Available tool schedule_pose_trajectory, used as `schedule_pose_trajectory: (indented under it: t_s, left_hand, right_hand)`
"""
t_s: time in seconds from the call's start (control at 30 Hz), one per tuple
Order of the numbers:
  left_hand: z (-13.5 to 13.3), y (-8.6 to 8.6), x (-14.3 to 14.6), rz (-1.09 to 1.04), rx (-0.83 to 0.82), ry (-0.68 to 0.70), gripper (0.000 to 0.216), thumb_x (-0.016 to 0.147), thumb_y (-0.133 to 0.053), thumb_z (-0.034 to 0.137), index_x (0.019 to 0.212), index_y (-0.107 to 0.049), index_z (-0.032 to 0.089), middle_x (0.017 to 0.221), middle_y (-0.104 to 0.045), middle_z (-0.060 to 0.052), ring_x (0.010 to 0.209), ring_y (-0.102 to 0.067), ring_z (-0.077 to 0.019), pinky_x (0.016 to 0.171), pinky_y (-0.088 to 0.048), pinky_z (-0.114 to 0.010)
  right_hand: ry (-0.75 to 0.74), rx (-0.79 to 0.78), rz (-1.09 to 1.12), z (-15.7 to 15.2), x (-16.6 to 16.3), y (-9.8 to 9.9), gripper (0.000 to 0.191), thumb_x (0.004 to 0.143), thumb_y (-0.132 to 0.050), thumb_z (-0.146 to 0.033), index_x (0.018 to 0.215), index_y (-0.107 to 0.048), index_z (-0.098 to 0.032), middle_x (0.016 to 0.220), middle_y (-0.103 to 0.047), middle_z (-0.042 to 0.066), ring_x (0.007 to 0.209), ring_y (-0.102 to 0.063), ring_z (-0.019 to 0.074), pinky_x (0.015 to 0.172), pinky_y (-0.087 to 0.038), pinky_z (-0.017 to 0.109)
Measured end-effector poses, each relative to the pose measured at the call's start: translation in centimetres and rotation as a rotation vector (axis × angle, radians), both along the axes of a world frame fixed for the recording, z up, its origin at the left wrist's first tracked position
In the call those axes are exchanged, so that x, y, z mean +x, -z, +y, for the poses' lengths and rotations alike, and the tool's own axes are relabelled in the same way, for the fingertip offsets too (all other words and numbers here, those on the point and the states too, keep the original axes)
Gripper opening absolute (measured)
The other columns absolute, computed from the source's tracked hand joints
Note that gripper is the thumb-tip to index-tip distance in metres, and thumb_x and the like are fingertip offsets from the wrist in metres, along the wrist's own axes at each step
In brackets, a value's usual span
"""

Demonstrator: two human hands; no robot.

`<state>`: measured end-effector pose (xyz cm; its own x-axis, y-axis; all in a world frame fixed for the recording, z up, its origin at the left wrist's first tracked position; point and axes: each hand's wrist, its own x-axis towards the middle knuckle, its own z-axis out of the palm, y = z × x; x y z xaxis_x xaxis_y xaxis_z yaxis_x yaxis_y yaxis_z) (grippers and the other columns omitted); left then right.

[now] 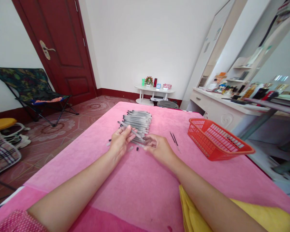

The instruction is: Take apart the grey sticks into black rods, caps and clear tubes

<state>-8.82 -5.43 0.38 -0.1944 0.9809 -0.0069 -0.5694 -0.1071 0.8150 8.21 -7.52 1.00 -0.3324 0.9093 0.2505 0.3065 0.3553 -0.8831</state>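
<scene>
A pile of several grey pens (138, 121) lies on the pink cloth (140, 180) in front of me. My left hand (120, 141) is closed on one grey pen (130, 130), which slants from upper left down to the right. My right hand (158, 147) is closed at that pen's lower end, fingers pinched near its tip. Small black caps (137, 149) lie on the cloth just below both hands. Two thin dark refills (174, 138) rest to the right of my right hand.
A red plastic basket (216, 140) stands on the cloth at the right. Beyond it is a white dresser (222, 109) with bottles. A folding chair (31, 90), a dark red door (60, 48) and a small white table (154, 91) stand further off.
</scene>
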Motion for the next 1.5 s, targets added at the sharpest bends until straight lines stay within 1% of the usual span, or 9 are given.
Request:
schedule_pose_trajectory:
  t_s: [0.13, 0.3, 0.43, 0.67, 0.77, 0.87, 1.13, 1.4, 1.5]
  left_hand:
    - [-1.1, -0.4, 1.2, 0.114, 0.031, 0.090, 0.026, 0.064, -0.072, 0.026, 0.080, -0.059, 0.012, 0.072, -0.066, -0.005, 0.065, -0.065, -0.0145, 0.054, -0.052, -0.020]
    - [-2.3, -0.8, 2.5, 0.235, 0.085, 0.138, 0.029, 0.060, -0.074, 0.029, 0.081, -0.062, 0.013, 0.074, -0.066, -0.004, 0.061, -0.062, -0.0136, 0.052, -0.050, -0.021]
    - [-2.6, -0.9, 2.9, 0.307, 0.109, 0.166, 0.030, 0.061, -0.072, 0.033, 0.081, -0.065, 0.011, 0.075, -0.066, -0.005, 0.064, -0.060, -0.0148, 0.054, -0.051, -0.024]
    - [-2.3, -0.2, 2.3, 0.411, 0.078, 0.208, 0.033, 0.066, -0.067, 0.039, 0.085, -0.063, 0.012, 0.073, -0.062, -0.004, 0.063, -0.058, -0.0136, 0.054, -0.051, -0.025]
    - [-2.3, 0.0, 2.2, 0.461, 0.084, 0.216, 0.031, 0.069, -0.064, 0.040, 0.082, -0.062, 0.012, 0.070, -0.061, -0.002, 0.060, -0.057, -0.0116, 0.052, -0.049, -0.022]
    - [-2.3, 0.0, 2.2, 0.500, 0.101, 0.213, 0.030, 0.070, -0.063, 0.039, 0.081, -0.062, 0.011, 0.069, -0.061, -0.002, 0.057, -0.057, -0.0103, 0.050, -0.045, -0.019]
    - [-2.3, 0.0, 2.2, 0.516, 0.093, 0.205, 0.032, 0.068, -0.064, 0.041, 0.079, -0.062, 0.011, 0.068, -0.062, -0.003, 0.055, -0.057, -0.0106, 0.050, -0.044, -0.020]
    - [-2.3, 0.0, 2.2, 0.519, 0.090, 0.220, 0.032, 0.069, -0.063, 0.041, 0.081, -0.062, 0.011, 0.068, -0.062, -0.003, 0.054, -0.056, -0.0100, 0.050, -0.044, -0.020]
    - [-2.3, 0.0, 2.3, 0.522, 0.085, 0.228, 0.032, 0.070, -0.063, 0.040, 0.082, -0.062, 0.011, 0.069, -0.062, -0.003, 0.054, -0.057, -0.0101, 0.050, -0.044, -0.020]
  right_hand:
    - [0.104, 0.028, 0.072, 0.0, 0.2, -1.3, 0.016, 0.070, -0.056, -0.020, 0.083, -0.063, -0.014, 0.081, -0.066, 0.006, 0.068, -0.059, 0.0150, 0.060, -0.046, 0.026]
    - [0.002, -0.111, 0.115, -0.4, -0.1, -1.1, 0.019, 0.065, -0.063, -0.027, 0.078, -0.059, -0.014, 0.068, -0.061, 0.001, 0.054, -0.054, 0.0113, 0.048, -0.041, 0.022]
    - [-0.009, -0.096, 0.050, -0.3, 0.1, -1.3, 0.012, 0.065, -0.061, -0.024, 0.071, -0.057, -0.015, 0.059, -0.056, -0.001, 0.049, -0.051, 0.0102, 0.045, -0.039, 0.021]
    - [0.370, 0.106, -0.182, 3.6, 6.2, -1.6, 0.014, 0.068, -0.058, -0.028, 0.072, -0.058, -0.015, 0.057, -0.060, 0.002, 0.047, -0.054, 0.0114, 0.045, -0.039, 0.021]
    - [0.391, 0.128, -0.248, 4.7, 8.6, -1.1, 0.014, 0.066, -0.060, -0.029, 0.068, -0.059, -0.015, 0.057, -0.061, 0.002, 0.048, -0.056, 0.0119, 0.048, -0.041, 0.021]
    - [0.400, 0.160, -0.163, 4.8, 9.4, -1.4, 0.019, 0.066, -0.061, -0.032, 0.071, -0.061, -0.014, 0.061, -0.061, 0.002, 0.049, -0.056, 0.0118, 0.048, -0.043, 0.022]
    - [0.525, 0.306, 0.152, 3.5, 9.5, -4.9, 0.023, 0.067, -0.063, -0.034, 0.075, -0.062, -0.012, 0.065, -0.063, 0.005, 0.052, -0.056, 0.0122, 0.045, -0.045, 0.022]
    - [0.558, 0.225, 0.201, 4.3, 10.3, -4.0, 0.022, 0.067, -0.063, -0.031, 0.076, -0.061, -0.011, 0.066, -0.063, 0.004, 0.053, -0.060, 0.0118, 0.047, -0.047, 0.021]
    - [0.580, 0.278, 0.184, 3.8, 9.8, -4.8, 0.020, 0.069, -0.061, -0.030, 0.076, -0.062, -0.011, 0.066, -0.063, 0.003, 0.049, -0.057, 0.0095, 0.045, -0.046, 0.020]
